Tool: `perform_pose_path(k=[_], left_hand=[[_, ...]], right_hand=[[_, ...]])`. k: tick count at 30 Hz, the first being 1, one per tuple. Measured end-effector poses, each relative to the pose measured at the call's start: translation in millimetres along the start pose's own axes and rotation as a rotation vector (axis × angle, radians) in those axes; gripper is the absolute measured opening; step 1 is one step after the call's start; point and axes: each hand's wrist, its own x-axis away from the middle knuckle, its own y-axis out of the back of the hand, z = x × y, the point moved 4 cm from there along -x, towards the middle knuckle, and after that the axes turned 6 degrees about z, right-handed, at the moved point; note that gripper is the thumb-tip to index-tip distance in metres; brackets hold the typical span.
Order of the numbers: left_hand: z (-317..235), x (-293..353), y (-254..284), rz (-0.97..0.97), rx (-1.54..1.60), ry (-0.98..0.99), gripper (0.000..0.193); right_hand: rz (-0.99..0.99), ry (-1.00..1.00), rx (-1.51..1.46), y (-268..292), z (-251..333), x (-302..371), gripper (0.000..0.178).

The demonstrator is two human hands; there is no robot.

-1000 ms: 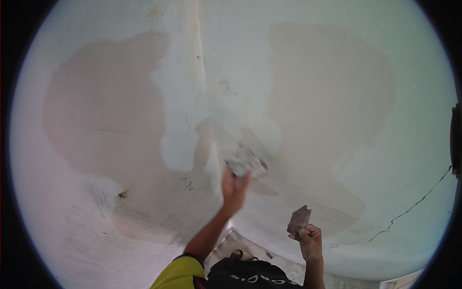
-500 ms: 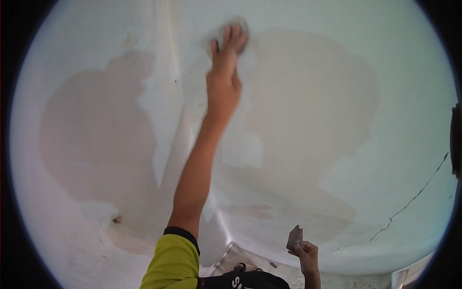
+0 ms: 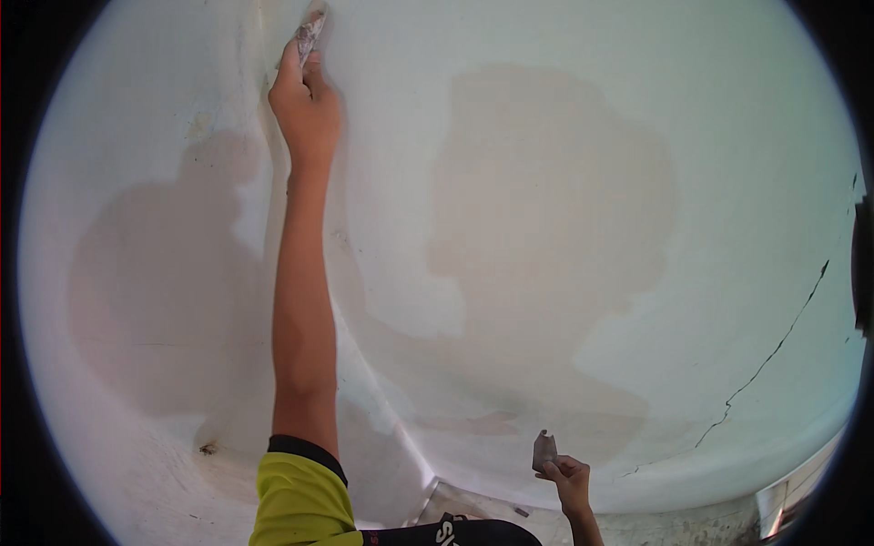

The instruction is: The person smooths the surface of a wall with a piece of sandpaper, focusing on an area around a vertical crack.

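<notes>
My left hand (image 3: 307, 96) is raised high at the corner between two pale walls, its arm in a yellow-green sleeve with a black cuff. The fingers pinch a folded, pale-smeared sheet (image 3: 310, 35) that looks like sandpaper, held against or very close to the wall (image 3: 391, 109); contact is hard to tell. Low on the right, my right hand (image 3: 569, 480) is closed, thumb and fingers gripping a small grey-brown piece of sandpaper (image 3: 544, 452) with a notched top edge. That piece is held upright, in front of the wall.
A jagged dark crack (image 3: 760, 373) runs down the right wall. A dark hole or stain (image 3: 208, 449) marks the lower left wall. Large shadows fall on both walls. Below lies a light floor (image 3: 473, 500) with a small dark scrap (image 3: 521, 511). A dark object (image 3: 862, 264) juts in at the right rim.
My left hand has moved up and left, from lying spread on the right wall to pinching the folded sheet at the corner. My right hand has shifted slightly left, still gripping its piece.
</notes>
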Motion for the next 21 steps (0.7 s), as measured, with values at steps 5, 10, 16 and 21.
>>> perform_pose_path(k=[5,10,16,21], left_hand=[[-112,121,-44,0.144,0.266,0.026,0.054],[-181,251,-22,0.425,0.257,-0.483,0.037],[-74,79,-14,0.042,0.258,0.116,0.033],[-107,137,-31,-0.011,0.361,0.166,0.037]], right_hand=[[-0.118,-0.021,-0.144,5,-31,1,0.011],[0.031,-0.040,-0.054,3,-40,7,0.013],[0.052,-0.004,0.090,17,-49,1,0.012],[0.032,0.015,0.078,14,-50,-4,0.013]])
